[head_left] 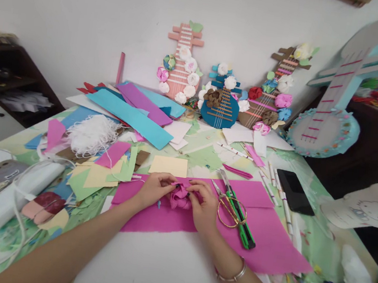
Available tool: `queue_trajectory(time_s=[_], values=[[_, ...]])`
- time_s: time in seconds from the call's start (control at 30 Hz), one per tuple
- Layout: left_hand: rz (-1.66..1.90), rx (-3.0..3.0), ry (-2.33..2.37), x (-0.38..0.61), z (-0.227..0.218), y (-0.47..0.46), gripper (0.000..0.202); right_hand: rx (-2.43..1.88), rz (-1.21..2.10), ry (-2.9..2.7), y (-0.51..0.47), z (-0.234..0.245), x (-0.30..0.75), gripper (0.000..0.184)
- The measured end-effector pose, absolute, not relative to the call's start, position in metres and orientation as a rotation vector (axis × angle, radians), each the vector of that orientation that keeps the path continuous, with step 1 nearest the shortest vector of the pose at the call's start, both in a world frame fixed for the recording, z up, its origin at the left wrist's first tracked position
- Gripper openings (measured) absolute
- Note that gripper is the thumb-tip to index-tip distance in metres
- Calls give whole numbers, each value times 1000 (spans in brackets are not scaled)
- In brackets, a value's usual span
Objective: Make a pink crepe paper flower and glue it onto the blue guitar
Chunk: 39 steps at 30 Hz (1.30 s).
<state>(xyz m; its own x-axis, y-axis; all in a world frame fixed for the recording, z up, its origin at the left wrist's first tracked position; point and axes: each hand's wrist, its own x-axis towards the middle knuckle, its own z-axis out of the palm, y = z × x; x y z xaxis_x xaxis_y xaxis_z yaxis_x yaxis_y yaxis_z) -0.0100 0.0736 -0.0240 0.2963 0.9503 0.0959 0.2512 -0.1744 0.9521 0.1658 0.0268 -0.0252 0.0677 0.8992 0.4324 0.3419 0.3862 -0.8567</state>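
Observation:
Between my two hands is a crumpled magenta paper flower (180, 202), its petals folded and gathered. My left hand (155, 192) pinches its left side with thumb and fingers. On its right side, my right hand (204, 205) grips the petals in the same way; a bracelet circles that wrist. Beneath them lies a large magenta paper sheet (267, 237). Just right of my right hand, gold-handled scissors (231, 213) rest across a green utility knife (242, 224) on that sheet. A white board (153, 267) lies under my forearms.
Decorated paper lutes (181, 72) lean on the wall at the back. Coloured paper strips (131, 117), a bundle of white string (92, 135) and paper scraps (96, 175) lie to the left. Right are a black phone (295, 192), several pens (284, 201) and a pale tumbler (365, 203).

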Motion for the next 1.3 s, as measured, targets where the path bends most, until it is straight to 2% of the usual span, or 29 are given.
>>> queue_trajectory(time_s=[0.2,0.57,0.73,0.83,0.93,1.13,1.23,1.3], values=[[956,1695,1106,-8,-22,69,16,-1245,629,-1611,27,-28,161,25],[946,1672,1131,-8,-23,70,16,-1199,605,-1571,26,-27,163,23],[925,1509,1020,-7,-17,65,38,-1274,547,-1523,25,-23,162,16],[842,1327,865,-5,-14,61,65,-1330,469,-1477,24,-18,161,9],[778,1246,812,-1,-12,55,85,-1381,415,-1477,23,-14,160,9],[634,1254,756,3,-2,43,102,-1415,460,-1478,22,-18,156,12],[619,1328,830,3,-3,42,103,-1392,553,-1477,22,-21,155,13],[646,1338,804,2,-5,44,100,-1354,636,-1475,22,-23,155,23]])
